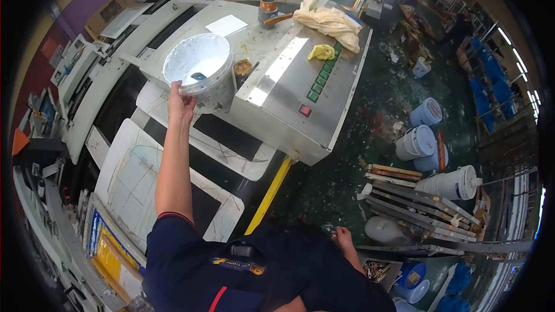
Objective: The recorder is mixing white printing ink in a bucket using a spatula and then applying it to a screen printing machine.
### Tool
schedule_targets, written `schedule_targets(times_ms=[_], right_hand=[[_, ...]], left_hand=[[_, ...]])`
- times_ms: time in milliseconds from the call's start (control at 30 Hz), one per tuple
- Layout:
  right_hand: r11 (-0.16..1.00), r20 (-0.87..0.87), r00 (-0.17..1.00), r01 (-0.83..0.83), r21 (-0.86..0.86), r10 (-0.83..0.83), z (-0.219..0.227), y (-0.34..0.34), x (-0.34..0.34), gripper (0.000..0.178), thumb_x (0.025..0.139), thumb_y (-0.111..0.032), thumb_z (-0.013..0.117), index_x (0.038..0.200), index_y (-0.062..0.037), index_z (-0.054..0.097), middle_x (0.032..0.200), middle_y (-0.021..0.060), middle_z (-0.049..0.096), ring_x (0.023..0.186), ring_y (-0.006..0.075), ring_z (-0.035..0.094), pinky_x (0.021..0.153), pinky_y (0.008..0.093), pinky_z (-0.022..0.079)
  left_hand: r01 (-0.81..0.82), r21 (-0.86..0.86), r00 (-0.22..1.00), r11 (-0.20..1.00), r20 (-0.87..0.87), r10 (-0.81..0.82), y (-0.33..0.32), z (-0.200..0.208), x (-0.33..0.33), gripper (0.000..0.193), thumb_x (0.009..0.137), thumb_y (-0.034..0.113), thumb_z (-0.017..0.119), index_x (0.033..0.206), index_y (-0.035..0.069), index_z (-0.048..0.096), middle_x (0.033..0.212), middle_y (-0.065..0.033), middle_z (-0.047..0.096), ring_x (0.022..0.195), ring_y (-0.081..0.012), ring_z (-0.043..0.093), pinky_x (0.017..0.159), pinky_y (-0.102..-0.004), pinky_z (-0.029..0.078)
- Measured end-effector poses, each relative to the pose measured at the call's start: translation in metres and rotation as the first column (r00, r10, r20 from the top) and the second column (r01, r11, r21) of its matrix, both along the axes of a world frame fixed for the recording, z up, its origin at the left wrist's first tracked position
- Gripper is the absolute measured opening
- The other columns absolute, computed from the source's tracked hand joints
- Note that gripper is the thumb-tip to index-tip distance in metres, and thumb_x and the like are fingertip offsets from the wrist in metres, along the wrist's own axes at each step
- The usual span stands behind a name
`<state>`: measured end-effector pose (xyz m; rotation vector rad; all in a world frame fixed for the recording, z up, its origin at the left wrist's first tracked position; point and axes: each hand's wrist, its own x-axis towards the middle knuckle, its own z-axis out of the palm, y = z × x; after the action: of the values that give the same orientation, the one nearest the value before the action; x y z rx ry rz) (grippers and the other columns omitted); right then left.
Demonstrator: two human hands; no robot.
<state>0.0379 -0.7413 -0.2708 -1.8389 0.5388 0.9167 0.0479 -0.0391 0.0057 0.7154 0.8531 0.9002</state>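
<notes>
My left arm is stretched forward, and my left hand (180, 104) grips the near left rim of a white plastic bucket (215, 97). Inside it is white paint or ink, with a dark tool end (198, 75) showing at the near wall. The bucket's outside is stained, and it stands at the left of a metal control box (283, 95). My right hand (344, 239) hangs low beside my body, its fingers slightly apart and nothing seen in them.
On the machine top lie a cream cloth (329, 23), a yellow rag (321, 52), a brown-stained pot (268, 7) and a white sheet (227, 25). Lidded buckets (417, 142) and long bars (428, 202) occupy the floor at right. A yellow rail (269, 195) edges the machine. Another person (459, 32) stands far right.
</notes>
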Motion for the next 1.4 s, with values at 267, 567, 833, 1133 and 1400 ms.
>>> schedule_targets(times_ms=[267, 567, 833, 1133, 1400], right_hand=[[0.898, 0.15, 0.885, -0.431, -0.087, 0.44, -0.039, -0.039, 0.076, 0.031, 0.095, -0.029, 0.063, 0.097, 0.0012, 0.067, 0.08, 0.0028, 0.066, 0.073, 0.0116, 0.059, 0.072, 0.0293, 0.048], [0.371, 0.351, 0.465, -0.878, 0.304, 0.813, -0.012, 0.122, 0.194, 0.026, 0.097, -0.024, 0.061, 0.111, -0.0026, 0.065, 0.102, 0.0124, 0.071, 0.097, 0.019, 0.068, 0.087, 0.0307, 0.051], [0.22, -0.295, -0.099, -0.457, 0.862, 0.95, 0.119, 0.196, 0.057, 0.096, 0.089, -0.081, 0.014, 0.143, -0.0073, 0.043, 0.14, 0.0129, 0.053, 0.122, 0.0272, 0.056, 0.097, 0.0413, 0.047], [-0.085, -0.354, -0.496, -0.666, 0.742, 0.792, 0.115, 0.108, -0.061, 0.102, 0.085, -0.086, 0.013, 0.147, -0.0082, 0.036, 0.14, 0.0119, 0.053, 0.12, 0.0277, 0.057, 0.096, 0.0445, 0.049], [-0.082, -0.29, -0.483, -0.612, 0.787, 0.826, 0.104, 0.006, -0.226, 0.102, 0.088, -0.084, 0.016, 0.154, -0.0079, 0.023, 0.157, 0.0144, 0.031, 0.142, 0.0325, 0.033, 0.113, 0.0548, 0.029]], left_hand=[[-0.209, -0.098, 0.972, 0.973, 0.09, 0.218, -0.086, 0.019, -0.101, 0.054, 0.077, 0.033, 0.073, 0.116, 0.001, 0.054, 0.103, -0.0056, 0.055, 0.084, -0.015, 0.054, 0.074, -0.0289, 0.05], [-0.512, 0.087, 0.844, 0.855, -0.134, 0.519, -0.35, 0.074, -0.156, 0.048, 0.086, 0.032, 0.061, 0.123, 0.001, 0.053, 0.116, -0.0093, 0.064, 0.099, -0.0212, 0.064, 0.083, -0.034, 0.055], [-0.793, -0.18, 0.609, 0.582, -0.253, 0.752, -0.614, 0.028, -0.189, 0.046, 0.083, 0.028, 0.059, 0.121, 0.0, 0.054, 0.12, -0.0126, 0.062, 0.109, -0.0259, 0.061, 0.094, -0.0416, 0.05], [-0.928, -0.296, 0.276, 0.226, -0.141, 0.951, -0.828, -0.043, -0.23, 0.056, 0.086, 0.028, 0.055, 0.134, 0.001, 0.047, 0.133, -0.014, 0.056, 0.121, -0.0267, 0.054, 0.105, -0.0437, 0.042], [-0.973, -0.107, 0.216, 0.205, -0.105, 0.971, -0.917, -0.046, -0.369, 0.056, 0.085, 0.014, 0.051, 0.136, -0.005, 0.04, 0.127, -0.0176, 0.054, 0.116, -0.0266, 0.058, 0.09, -0.0422, 0.053]])
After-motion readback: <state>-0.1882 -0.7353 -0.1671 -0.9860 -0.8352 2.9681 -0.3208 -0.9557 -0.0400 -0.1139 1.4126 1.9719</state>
